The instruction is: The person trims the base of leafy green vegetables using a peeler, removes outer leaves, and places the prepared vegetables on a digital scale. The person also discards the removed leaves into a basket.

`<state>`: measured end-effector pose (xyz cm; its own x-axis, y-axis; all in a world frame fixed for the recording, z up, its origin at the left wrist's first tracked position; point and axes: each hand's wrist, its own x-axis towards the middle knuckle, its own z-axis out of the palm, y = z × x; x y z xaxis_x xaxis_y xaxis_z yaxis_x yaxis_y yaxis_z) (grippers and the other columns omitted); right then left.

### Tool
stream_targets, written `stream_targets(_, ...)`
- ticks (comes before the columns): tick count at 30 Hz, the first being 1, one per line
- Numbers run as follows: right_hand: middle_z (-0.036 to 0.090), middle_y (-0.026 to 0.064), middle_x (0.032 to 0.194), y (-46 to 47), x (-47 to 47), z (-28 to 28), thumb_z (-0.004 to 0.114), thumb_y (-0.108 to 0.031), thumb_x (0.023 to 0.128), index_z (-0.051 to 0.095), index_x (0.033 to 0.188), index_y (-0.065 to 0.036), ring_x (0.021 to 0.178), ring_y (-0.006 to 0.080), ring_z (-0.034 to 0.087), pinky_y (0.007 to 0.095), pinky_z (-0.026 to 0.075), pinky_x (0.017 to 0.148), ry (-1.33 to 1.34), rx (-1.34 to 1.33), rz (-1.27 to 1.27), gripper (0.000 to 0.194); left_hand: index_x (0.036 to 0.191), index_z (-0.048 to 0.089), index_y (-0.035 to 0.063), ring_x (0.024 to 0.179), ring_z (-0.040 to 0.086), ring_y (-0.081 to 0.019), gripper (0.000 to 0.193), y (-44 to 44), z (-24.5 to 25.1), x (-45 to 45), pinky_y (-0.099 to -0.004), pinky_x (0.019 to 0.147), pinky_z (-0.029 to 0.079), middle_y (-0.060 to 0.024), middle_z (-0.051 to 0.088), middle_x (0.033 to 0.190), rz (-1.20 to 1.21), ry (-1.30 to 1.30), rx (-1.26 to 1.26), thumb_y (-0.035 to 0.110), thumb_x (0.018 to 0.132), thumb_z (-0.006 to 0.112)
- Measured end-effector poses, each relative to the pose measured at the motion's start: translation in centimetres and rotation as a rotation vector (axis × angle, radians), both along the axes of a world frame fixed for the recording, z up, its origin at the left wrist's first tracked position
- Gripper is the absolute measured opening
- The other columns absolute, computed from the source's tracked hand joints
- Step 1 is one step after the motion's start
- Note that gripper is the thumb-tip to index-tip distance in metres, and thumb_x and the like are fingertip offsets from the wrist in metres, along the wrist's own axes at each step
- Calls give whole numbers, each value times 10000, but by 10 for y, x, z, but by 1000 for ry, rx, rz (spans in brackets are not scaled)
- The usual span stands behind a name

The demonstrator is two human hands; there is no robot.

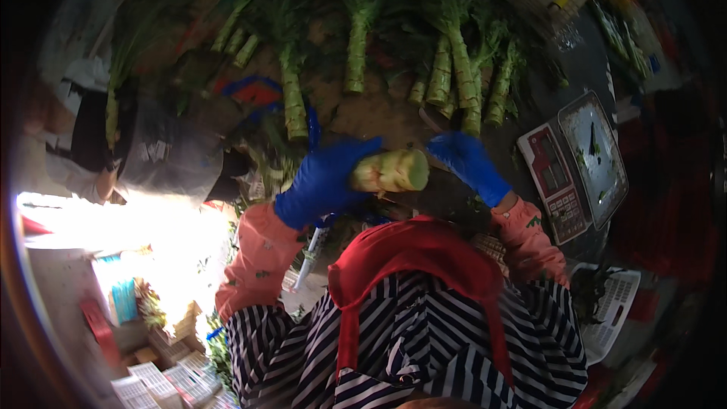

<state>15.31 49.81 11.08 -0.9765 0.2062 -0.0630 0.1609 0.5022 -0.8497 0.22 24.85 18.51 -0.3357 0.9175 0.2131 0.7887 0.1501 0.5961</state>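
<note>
My left hand (321, 182), in a blue glove, grips a thick stem lettuce stalk (393, 171). Its pale cut end points right, towards my other hand; the rest is hidden behind the glove. My right hand (470, 162), also gloved in blue and blurred, is closed just right of that end, apart from it. A thin blade, apparently a knife (431, 120), sticks out up-left from its fingers; the handle is hidden. Beyond my hands lie several leafy stem lettuces, among them one stalk (293, 99) above my left hand and another (467, 76) above my right.
A digital scale (554, 182) with a metal pan (596, 159) stands at right. Lower right is a white plastic basket (616, 307) with dark leaves. At left another person's hand (106, 183) is near an upright stem lettuce (112, 108). Crates (190, 378) stand lower left.
</note>
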Motion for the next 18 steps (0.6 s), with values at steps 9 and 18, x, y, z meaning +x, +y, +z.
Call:
stream_targets(9,576,145,813,33,57,-93,688,-209,812,585,955,-45,681,300,586,365,469,593,160,418,-398,241,1405,323,11,1159,506,-192,825,-33,-24,9,-343,993,408,-102,513,1286,55,-1130,28,163,743,791)
stream_targets(18,564,4,817,11,79,1,594,-111,890,569,1006,-32,714,101,545,272,472,649,-35,-743,-415,143,1386,315,14,1173,519,-294,944,-43,-59,8,-430,939,458,-195,471,1331,-7,-1375,45,219,635,850)
